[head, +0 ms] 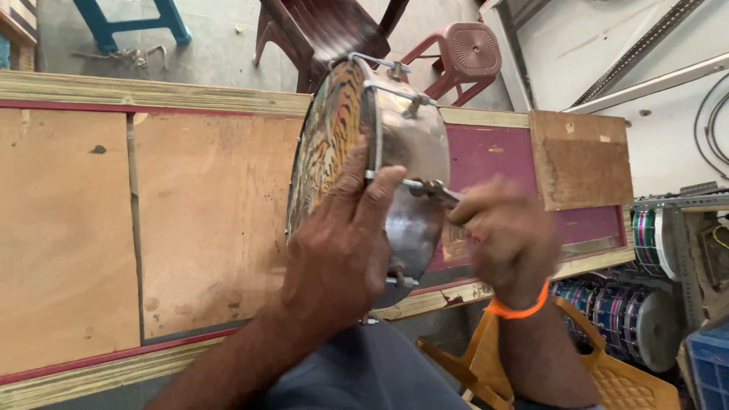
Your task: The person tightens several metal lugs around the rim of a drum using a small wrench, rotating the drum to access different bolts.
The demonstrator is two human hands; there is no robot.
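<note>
A small drum with a shiny metal shell and a tiger-striped head stands on its edge on the plywood workbench. My left hand lies flat over the drum's rim and head, steadying it. My right hand, with an orange band at the wrist, is closed on a metal tool whose tip sits on a tuning bolt on the drum's side. The hand is blurred.
Dark red plastic chairs and a blue stool stand beyond the bench. A wooden board lies at the bench's right end. More shiny drums are stacked at the lower right, beside an orange chair and a blue crate.
</note>
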